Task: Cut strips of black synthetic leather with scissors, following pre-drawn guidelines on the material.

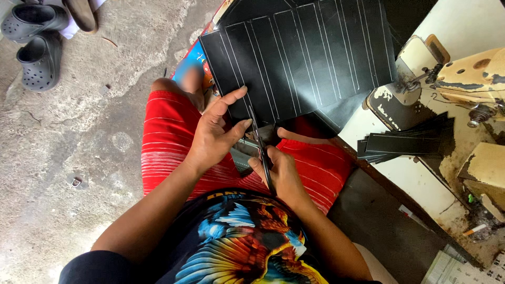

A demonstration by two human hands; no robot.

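A large black sheet [305,58] marked with white parallel lines lies over my lap, above red shorts. My left hand [215,134] pinches the sheet's near left edge between thumb and fingers. My right hand [281,171] grips a pair of scissors [260,144], whose blades point up into the sheet's near edge along one white line. A thin black strip hangs down beside the blades.
A stack of cut black strips [405,142] rests on the worn cream sewing table [421,181] at right, beside an old sewing machine [463,79]. Dark clogs [37,44] sit on the concrete floor at top left. A cigarette [475,230] lies on the table's near part.
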